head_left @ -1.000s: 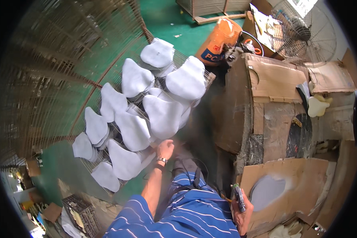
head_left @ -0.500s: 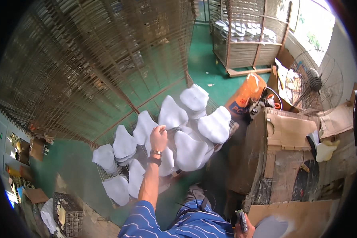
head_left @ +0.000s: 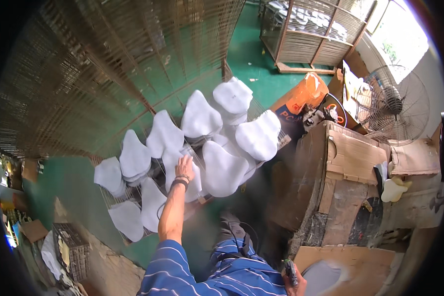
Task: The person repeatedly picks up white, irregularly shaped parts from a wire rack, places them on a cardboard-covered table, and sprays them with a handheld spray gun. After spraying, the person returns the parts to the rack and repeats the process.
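Observation:
Stacks of white, rounded pads (head_left: 225, 169) cover a low wire rack (head_left: 145, 172) in front of me. My left hand (head_left: 184, 168) reaches out over the middle of them, its fingers stretched and lying on one white pad (head_left: 171, 160). At the lower right, my right hand (head_left: 297, 285) is wrapped round a small dark handheld tool (head_left: 292, 273) whose kind I cannot make out. Beside that hand a grey pad (head_left: 321, 277) lies on cardboard.
A tall wire rack (head_left: 118, 59) rises at the far left. Worn cardboard boxes (head_left: 352, 158) stand at the right, with a fan (head_left: 393, 103) and an orange cylinder (head_left: 301, 96) behind. Another rack (head_left: 318, 37) holds white pads at the back. A dark crate (head_left: 71, 251) sits lower left.
The view has shifted, so the rack and pads sit higher and further left. My left hand has gone from bunched fingers above the pads to spread fingers on one. My right hand keeps its grip.

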Tool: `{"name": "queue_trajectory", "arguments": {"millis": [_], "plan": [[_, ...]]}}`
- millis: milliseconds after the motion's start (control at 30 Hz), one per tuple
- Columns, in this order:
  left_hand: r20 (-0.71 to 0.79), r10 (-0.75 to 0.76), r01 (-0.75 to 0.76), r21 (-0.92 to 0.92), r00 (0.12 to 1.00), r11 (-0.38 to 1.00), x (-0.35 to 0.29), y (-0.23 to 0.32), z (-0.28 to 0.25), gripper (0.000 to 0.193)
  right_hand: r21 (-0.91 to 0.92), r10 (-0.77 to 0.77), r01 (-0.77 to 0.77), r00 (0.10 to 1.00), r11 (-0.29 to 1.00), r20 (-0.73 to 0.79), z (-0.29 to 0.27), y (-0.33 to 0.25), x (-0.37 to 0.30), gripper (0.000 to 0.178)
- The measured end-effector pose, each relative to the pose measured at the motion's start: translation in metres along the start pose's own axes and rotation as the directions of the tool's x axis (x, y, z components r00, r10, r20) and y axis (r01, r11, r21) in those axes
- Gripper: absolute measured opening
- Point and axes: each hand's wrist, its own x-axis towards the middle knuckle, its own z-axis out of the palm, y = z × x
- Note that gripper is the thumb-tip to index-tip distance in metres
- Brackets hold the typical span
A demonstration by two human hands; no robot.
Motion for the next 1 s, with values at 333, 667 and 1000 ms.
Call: {"name": "queue_trajectory", "arguments": {"millis": [333,667,1000], "plan": [[-0.025,0.151,-0.138,0.276,0.988,0.951,-0.005,-0.014,0.001,0.059,-0.028,-0.009,0.008,1.0,1.0,-0.005,0.015,-0.008,0.043,0.042],[-0.004,0.067,-0.067,-0.012,0.998,0.998,-0.011,-0.003,0.001,0.081,-0.024,-0.074,0.073,0.997,0.997,-0.023,0.028,0.003,0.063,0.048],[0.144,0.009,0.02,-0.201,0.99,0.979,-0.004,-0.018,0.016,0.104,-0.022,-0.103,0.102,0.994,0.995,-0.047,0.022,0.015,0.063,0.048]]}}
